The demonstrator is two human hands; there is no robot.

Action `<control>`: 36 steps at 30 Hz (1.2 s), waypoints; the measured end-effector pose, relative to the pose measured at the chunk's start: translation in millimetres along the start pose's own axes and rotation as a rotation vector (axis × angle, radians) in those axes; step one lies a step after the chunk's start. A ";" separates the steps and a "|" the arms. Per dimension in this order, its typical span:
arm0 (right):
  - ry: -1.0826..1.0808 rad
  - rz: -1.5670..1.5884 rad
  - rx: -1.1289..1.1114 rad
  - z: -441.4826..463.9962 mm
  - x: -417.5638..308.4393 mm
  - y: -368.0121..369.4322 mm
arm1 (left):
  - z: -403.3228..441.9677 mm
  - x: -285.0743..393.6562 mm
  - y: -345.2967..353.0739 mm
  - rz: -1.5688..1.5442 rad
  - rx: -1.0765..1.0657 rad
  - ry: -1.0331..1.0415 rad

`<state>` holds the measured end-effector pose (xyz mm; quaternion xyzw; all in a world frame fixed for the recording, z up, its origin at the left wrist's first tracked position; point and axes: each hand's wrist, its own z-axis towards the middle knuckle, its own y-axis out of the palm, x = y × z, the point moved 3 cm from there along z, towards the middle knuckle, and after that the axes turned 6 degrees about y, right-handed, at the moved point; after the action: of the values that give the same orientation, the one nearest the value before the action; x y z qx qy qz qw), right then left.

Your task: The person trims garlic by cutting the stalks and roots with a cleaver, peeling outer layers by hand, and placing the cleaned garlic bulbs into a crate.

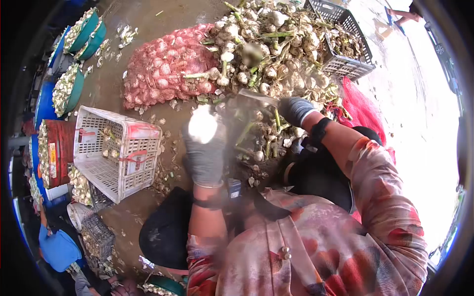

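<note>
My left hand [206, 160], in a grey glove, is closed around a white garlic bulb [202, 126] that looks overexposed. In my right hand [297, 111], also gloved, is a knife [259, 97]; its blade points left and its handle is hidden by my fingers. The two hands are apart. Beyond them spreads a heap of garlic [291, 44], many bulbs with green stems and roots on. A red mesh sack [168, 64] full of garlic lies against the heap's left side. A blurred spot covers part of the middle.
A white plastic crate [140, 172] lies tipped over at left with a few bulbs inside. A black crate [353, 64] stands behind the heap, and red netting [363, 106] lies at right. Several filled tubs, including a green tub [94, 39], line the left. Another person [59, 249] is at lower left.
</note>
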<state>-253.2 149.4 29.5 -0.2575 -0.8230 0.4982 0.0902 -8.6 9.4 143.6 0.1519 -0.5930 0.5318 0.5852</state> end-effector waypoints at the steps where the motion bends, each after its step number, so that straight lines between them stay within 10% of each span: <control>1: 0.023 0.096 0.116 2.6 1.2 -2.7 | 15.4 -21.6 -32.0 -0.246 0.134 -0.110; 4: 0.177 0.417 0.211 -29.1 -36.1 -65.0 | 55.1 -101.3 -122.9 -0.961 0.596 -0.242; 7: 0.099 0.513 0.293 -44.2 -56.4 -87.8 | 67.9 -188.8 -139.0 -1.035 0.797 -0.361; 15: 0.063 0.627 0.259 -34.3 -54.2 -81.5 | 27.3 -292.3 116.7 -0.099 -0.180 -0.465; 18: 0.068 0.544 0.201 -28.8 -51.2 -77.5 | 22.4 -293.3 139.3 0.742 -0.425 -0.200; 24: -0.015 0.528 0.167 -22.3 -59.6 -63.9 | 4.3 -259.0 137.9 -0.327 -0.294 -0.589; 27: -0.085 0.321 0.065 -21.4 -66.3 -51.4 | 13.9 -193.2 121.6 -0.213 -0.690 -0.055; 36: -0.215 0.328 0.106 -71.1 -83.6 -84.1 | -4.1 -111.4 81.6 0.227 -0.643 0.516</control>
<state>-181.3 130.2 146.0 -0.3284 -0.7475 0.5734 -0.0670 -42.0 -4.9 10.3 -0.2426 -0.5758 0.4014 0.6697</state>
